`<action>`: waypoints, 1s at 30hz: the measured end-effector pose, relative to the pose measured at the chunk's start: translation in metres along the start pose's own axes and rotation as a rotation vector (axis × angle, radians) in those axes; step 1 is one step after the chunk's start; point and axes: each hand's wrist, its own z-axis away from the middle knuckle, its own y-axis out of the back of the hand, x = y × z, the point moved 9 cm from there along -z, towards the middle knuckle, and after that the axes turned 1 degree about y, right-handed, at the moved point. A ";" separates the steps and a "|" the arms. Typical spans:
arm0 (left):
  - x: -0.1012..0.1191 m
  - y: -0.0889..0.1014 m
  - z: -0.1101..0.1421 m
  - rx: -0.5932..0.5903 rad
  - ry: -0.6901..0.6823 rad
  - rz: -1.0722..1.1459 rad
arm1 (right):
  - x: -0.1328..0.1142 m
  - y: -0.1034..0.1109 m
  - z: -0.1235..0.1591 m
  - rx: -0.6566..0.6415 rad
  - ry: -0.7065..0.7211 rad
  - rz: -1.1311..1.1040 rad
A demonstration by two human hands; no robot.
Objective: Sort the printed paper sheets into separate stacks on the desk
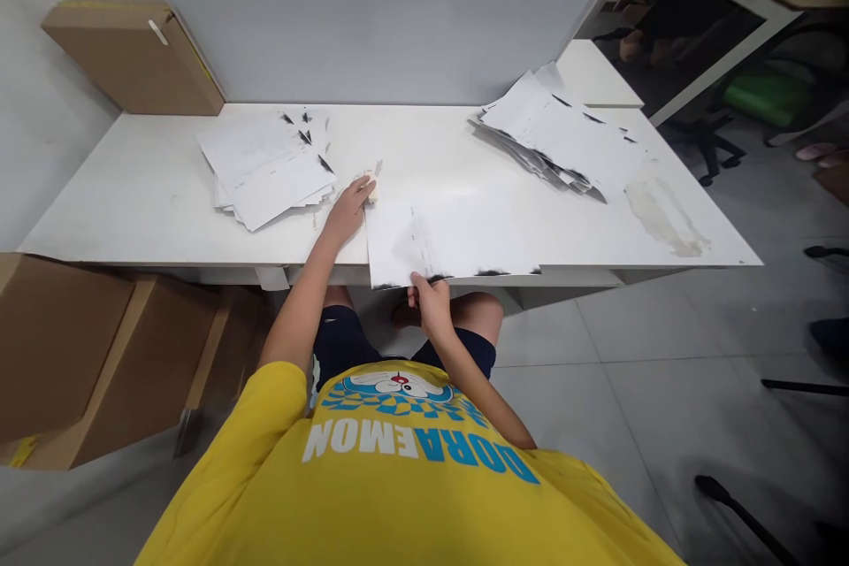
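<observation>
A white sheet of paper (pixel 457 239) with dark marks along its near edge lies on the white table (pixel 133 195), overhanging the front edge. My right hand (pixel 430 299) pinches that sheet's near edge. My left hand (pixel 349 205) rests on the table at the sheet's left corner, fingers closed around a small pale object (pixel 371 186) that I cannot identify. A messy pile of white papers (pixel 269 164) lies just left of my left hand. Another pile of papers (pixel 561 137) sits at the back right of the table.
A cardboard box (pixel 133 53) leans against the wall at the back left. More cardboard boxes (pixel 80 345) stand on the floor under the table's left side. A stain (pixel 663 212) marks the table's right end. Office chairs (pixel 716 124) stand beyond the partition.
</observation>
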 end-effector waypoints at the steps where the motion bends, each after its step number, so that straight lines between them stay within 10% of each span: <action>1: 0.001 0.000 0.000 0.001 0.014 -0.018 | 0.000 0.001 -0.001 0.002 0.003 0.010; 30: 0.022 -0.001 -0.001 -0.067 0.168 -0.420 | 0.015 0.010 -0.011 -0.058 -0.003 0.001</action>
